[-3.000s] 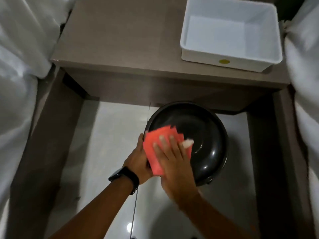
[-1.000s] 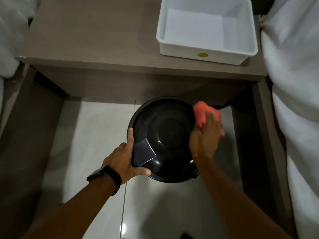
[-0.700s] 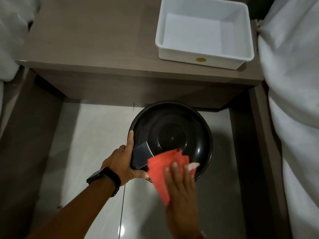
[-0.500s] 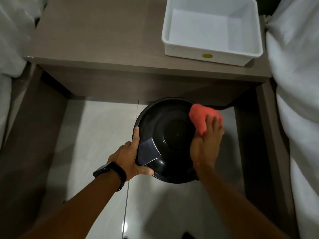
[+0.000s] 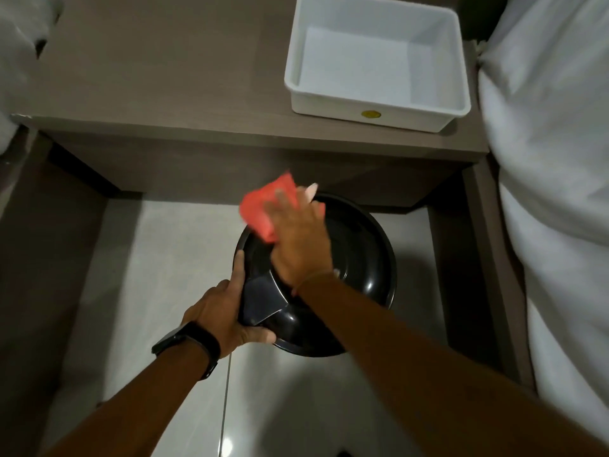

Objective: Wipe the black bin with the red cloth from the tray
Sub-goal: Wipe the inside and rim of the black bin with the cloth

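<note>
- The bin (image 5: 356, 258) is black, round and glossy; it stands on the pale tiled floor (image 5: 158, 258), just in front of the table (image 5: 184, 77) edge and partly under it.
- On its near-left side there is a flat dull panel (image 5: 262, 303), less shiny than the other parts.
- The cloth (image 5: 263, 207) is red and lies on the far-left rim of the bin; one corner of it points up toward the table front. It looks blurred.
- The right hand (image 5: 298, 239) lies flat on the cloth and presses it on the bin. Its fingers are stretched and a little apart, not closed around the cloth. A thin band goes around this wrist.
- The left hand (image 5: 224, 311) holds the near-left edge of the bin: the thumb is at the near rim under the panel, one finger lies stretched along the left rim, and the other fingers are hidden behind the side. So this hand is clamped on the bin.
- A black watch (image 5: 188, 346) is on the left wrist.
- The tray (image 5: 375, 112) is white and stands on the right part of the table top, well apart from the bin. A small yellow sticker (image 5: 371, 114) is on its near wall.
- White bedding (image 5: 553, 159) lies on the right side, and more white fabric (image 5: 19, 44) on the far left.
</note>
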